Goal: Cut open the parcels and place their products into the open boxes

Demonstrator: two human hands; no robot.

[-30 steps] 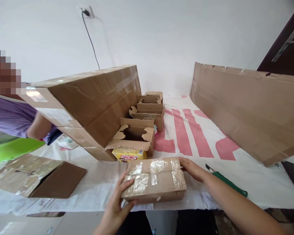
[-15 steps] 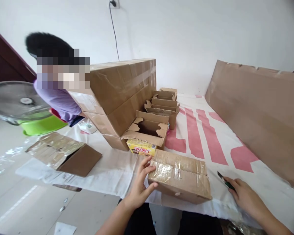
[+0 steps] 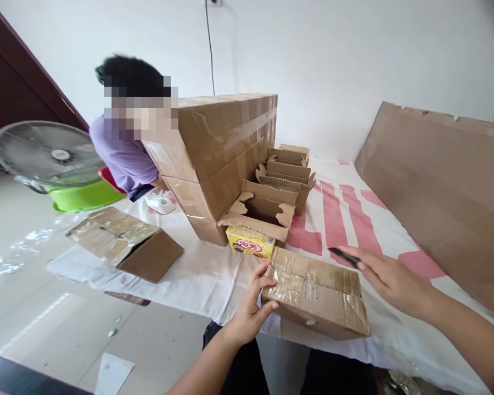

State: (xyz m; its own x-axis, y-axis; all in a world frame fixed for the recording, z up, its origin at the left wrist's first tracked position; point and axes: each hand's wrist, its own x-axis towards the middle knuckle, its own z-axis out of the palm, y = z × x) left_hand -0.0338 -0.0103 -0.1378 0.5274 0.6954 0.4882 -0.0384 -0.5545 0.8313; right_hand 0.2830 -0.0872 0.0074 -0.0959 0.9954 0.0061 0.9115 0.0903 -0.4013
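Note:
A taped cardboard box [image 3: 318,296] lies in front of me at the table's near edge, its seam covered with clear tape. My left hand [image 3: 252,308] grips the box's left end, fingers on the top edge and thumb at the near side. In my right hand [image 3: 389,278] is a utility knife [image 3: 343,255], its blade pointing left above the far side of the box, apart from the tape. Just behind the box's left end sits a yellow printed carton [image 3: 251,243], beside an open cardboard box [image 3: 267,211].
A wall of stacked taped boxes [image 3: 226,142] stands behind, with more open boxes [image 3: 290,173] along it. At left lies another carton [image 3: 127,241]; a person in a purple shirt [image 3: 121,151] sits beyond. A large cardboard sheet [image 3: 444,186] leans at right.
My right hand has lifted the knife from the right of the box to above its far side. My left hand keeps its hold on the box. The view has shifted left.

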